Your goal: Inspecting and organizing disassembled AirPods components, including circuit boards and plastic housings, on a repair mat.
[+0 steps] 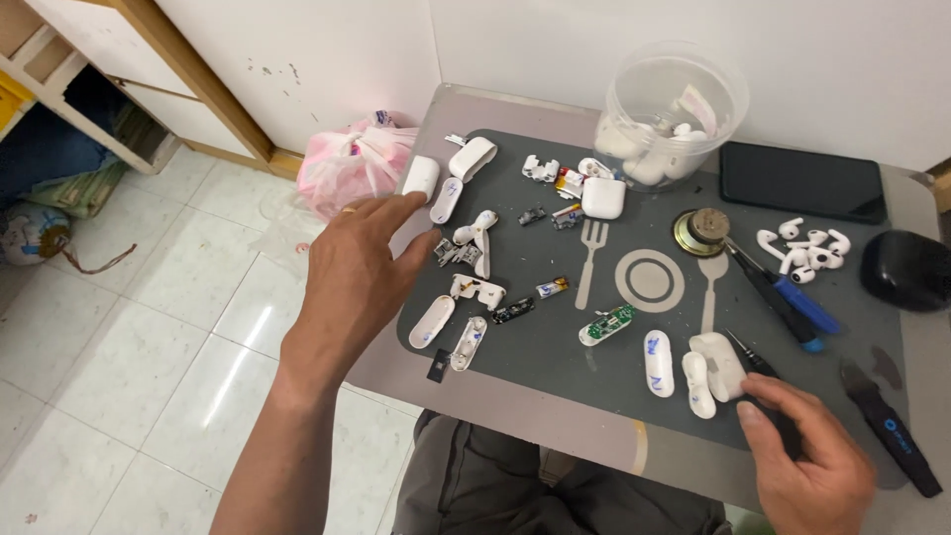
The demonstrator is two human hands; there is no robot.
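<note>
Nearest the camera, the right hand (807, 466) rests at the front edge of the worktop (555, 421), its fingers (783, 401) curled and pressed together around a slim black tool (750, 359) whose tip pokes out toward a white plastic earbud case shell (720, 363); that shell lies on the dark grey mat printed with a fork, plate and spoon outline (555, 347), touching a narrow white lid half (696, 384), with a white oval cover marked in blue ink (659, 363) just beside them. Off to the other side, the left hand (357, 282) hovers over the mat's left edge, palm down, fingers (396, 210) spread and holding nothing, the fingertips near a small white rounded case piece (421, 176) and a long white oval shell (446, 199). Between the hands lie scattered parts: a green circuit board (606, 324), small black chips and more white shell halves (433, 321). Farther back stands a clear round plastic tub of white cases (672, 114), with a square white case (603, 197) in front of it. To the right sit a round metal disc (701, 232), a blue-handled screwdriver (792, 302), a cluster of loose white earbuds (807, 250), a black phone lying flat (802, 181) and a black rounded pouch (906, 269). A pink plastic bag (347, 163) sits on the tiled floor (129, 347) beside the worktop.
</note>
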